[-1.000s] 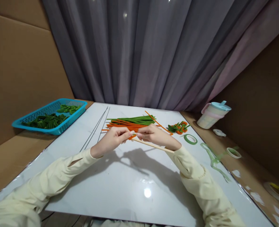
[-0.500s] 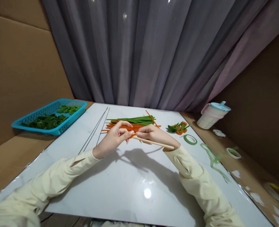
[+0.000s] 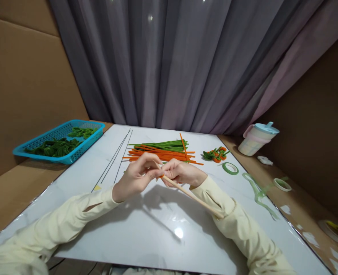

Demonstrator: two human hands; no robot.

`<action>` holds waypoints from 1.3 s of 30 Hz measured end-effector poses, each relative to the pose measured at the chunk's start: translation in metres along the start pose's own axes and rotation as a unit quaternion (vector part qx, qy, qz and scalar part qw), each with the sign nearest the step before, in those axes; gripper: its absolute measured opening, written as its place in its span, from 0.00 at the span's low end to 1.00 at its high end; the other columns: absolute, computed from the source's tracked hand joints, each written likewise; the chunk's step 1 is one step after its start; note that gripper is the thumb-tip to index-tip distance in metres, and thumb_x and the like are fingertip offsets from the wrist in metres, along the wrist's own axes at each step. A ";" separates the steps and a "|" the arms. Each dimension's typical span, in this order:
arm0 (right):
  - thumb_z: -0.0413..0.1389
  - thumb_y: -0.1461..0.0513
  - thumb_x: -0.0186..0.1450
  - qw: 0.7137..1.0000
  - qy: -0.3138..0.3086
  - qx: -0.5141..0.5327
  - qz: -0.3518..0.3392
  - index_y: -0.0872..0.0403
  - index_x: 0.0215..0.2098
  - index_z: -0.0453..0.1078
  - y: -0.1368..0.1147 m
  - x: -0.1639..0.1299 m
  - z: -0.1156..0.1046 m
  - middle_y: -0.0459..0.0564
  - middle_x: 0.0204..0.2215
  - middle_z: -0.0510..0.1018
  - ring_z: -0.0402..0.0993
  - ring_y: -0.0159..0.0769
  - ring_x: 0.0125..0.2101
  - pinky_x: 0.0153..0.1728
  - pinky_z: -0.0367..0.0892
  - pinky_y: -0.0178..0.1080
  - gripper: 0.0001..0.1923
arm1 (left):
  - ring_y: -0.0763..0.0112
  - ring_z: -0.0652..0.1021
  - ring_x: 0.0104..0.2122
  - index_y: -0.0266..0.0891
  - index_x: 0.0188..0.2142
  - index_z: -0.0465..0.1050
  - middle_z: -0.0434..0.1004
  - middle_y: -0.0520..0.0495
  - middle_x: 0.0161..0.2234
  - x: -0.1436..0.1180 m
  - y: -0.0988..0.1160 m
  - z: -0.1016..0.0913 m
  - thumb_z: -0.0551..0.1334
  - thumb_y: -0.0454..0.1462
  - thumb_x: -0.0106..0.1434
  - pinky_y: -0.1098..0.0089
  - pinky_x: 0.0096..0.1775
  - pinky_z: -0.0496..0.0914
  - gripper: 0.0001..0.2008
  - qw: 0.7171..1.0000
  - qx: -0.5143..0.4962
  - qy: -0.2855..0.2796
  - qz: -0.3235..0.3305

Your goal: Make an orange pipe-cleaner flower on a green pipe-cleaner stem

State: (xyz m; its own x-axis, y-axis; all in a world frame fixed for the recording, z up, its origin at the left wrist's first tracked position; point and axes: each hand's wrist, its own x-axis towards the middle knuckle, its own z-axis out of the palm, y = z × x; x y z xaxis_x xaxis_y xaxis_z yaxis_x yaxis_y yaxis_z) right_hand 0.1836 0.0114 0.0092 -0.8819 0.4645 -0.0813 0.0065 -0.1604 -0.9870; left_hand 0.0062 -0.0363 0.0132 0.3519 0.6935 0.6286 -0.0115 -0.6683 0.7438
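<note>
My left hand (image 3: 137,177) is closed in a pinch at the upper end of a pale wooden stick (image 3: 196,199), which slants down to the right towards my right sleeve. A small bit of orange pipe cleaner (image 3: 161,176) shows around the stick beside my left thumb. My right hand (image 3: 183,172) is closed right against it, its fingertips pinched at the orange piece; most of that piece is hidden by fingers. Just behind my hands lie a bundle of orange pipe cleaners (image 3: 163,153) and a bundle of green pipe cleaners (image 3: 160,145).
Thin dark wires (image 3: 114,158) lie at left on the white tabletop (image 3: 123,236). A blue basket (image 3: 68,157) holds green pieces. At right are finished-looking orange and green pieces (image 3: 216,154), green tape (image 3: 230,169), a tape strip (image 3: 256,193) and a lidded cup (image 3: 256,141).
Both hands have come slightly lower and nearer to me. The stick has swung from nearly level to a steeper slant, its free end now lower and further right.
</note>
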 end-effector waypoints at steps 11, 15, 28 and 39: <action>0.56 0.58 0.63 0.981 -0.156 0.112 0.033 0.66 0.32 0.70 -0.016 -0.013 0.018 0.52 0.22 0.75 0.42 0.18 0.11 0.10 0.37 0.29 0.15 | 0.72 0.72 0.24 0.37 0.36 0.68 0.78 0.45 0.27 0.010 0.014 -0.018 0.52 0.30 0.65 0.68 0.35 0.74 0.06 0.840 0.299 -0.119 0.437; 0.56 0.57 0.63 0.978 -0.156 0.125 0.062 0.65 0.32 0.69 -0.018 -0.015 0.022 0.51 0.20 0.75 0.41 0.18 0.10 0.09 0.36 0.29 0.16 | 0.72 0.74 0.25 0.40 0.33 0.69 0.78 0.48 0.28 0.010 0.013 -0.023 0.55 0.30 0.63 0.67 0.38 0.74 0.06 0.800 0.337 -0.120 0.482; 0.51 0.60 0.66 0.906 0.156 -0.393 -0.005 0.59 0.25 0.71 -0.047 -0.038 0.049 0.43 0.17 0.68 0.55 0.23 0.17 0.21 0.52 0.30 0.15 | 0.71 0.71 0.26 0.37 0.30 0.67 0.73 0.47 0.25 0.011 0.005 -0.023 0.48 0.49 0.67 0.70 0.31 0.66 0.20 0.932 0.291 -0.108 0.187; 0.49 0.65 0.67 0.732 0.241 -0.635 -0.053 0.58 0.34 0.70 -0.028 -0.031 0.064 0.49 0.22 0.73 0.63 0.30 0.21 0.24 0.52 0.33 0.09 | 0.77 0.59 0.19 0.39 0.20 0.52 0.54 0.56 0.17 0.013 0.023 -0.010 0.45 0.42 0.67 0.74 0.23 0.55 0.19 0.952 0.214 -0.153 -0.156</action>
State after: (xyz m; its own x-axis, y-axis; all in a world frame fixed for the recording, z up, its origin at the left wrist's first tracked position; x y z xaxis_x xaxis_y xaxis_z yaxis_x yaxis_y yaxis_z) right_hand 0.1812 -0.0540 0.0480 -0.6424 0.7181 0.2677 0.6532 0.6957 -0.2988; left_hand 0.0010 -0.0399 0.0408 0.5333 0.8087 0.2483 0.4972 -0.5371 0.6814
